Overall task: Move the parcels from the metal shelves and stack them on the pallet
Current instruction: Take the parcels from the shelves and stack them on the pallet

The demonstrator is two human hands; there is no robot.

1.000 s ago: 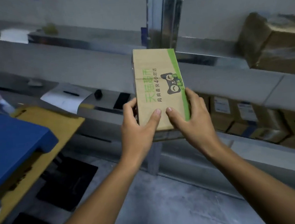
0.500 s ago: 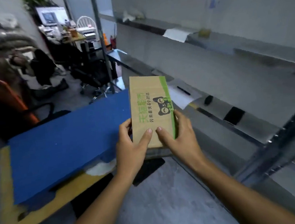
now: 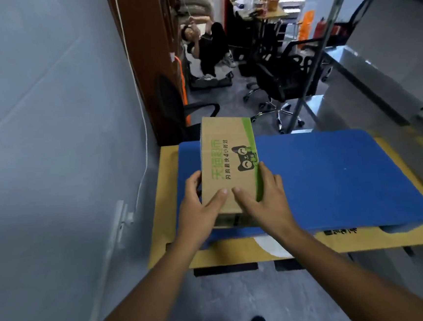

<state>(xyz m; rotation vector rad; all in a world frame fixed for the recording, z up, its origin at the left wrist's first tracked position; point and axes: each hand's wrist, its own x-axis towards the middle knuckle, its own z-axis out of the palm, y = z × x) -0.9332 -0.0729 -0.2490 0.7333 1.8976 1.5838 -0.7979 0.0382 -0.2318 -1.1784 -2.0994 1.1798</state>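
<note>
I hold a long brown cardboard parcel [image 3: 227, 159] with green print and a cat logo in both hands. My left hand [image 3: 200, 207] grips its near left edge, thumb on top. My right hand [image 3: 262, 202] grips the near right edge by the green stripe. The parcel hangs over the left part of the blue pallet [image 3: 334, 175], which lies on a sheet of brown cardboard [image 3: 164, 215]. Nothing else lies on the blue surface.
A grey wall [image 3: 48, 123] runs close on the left. Metal shelves [image 3: 377, 81] stand at the right. Beyond the pallet are black office chairs [image 3: 277, 80], a cluttered desk [image 3: 268, 4] and a person [image 3: 205, 45] sitting on the floor.
I have turned left from the metal shelves to face the pallet squarely. The parcel, in the same two-handed hold, is now over the pallet's left part.
</note>
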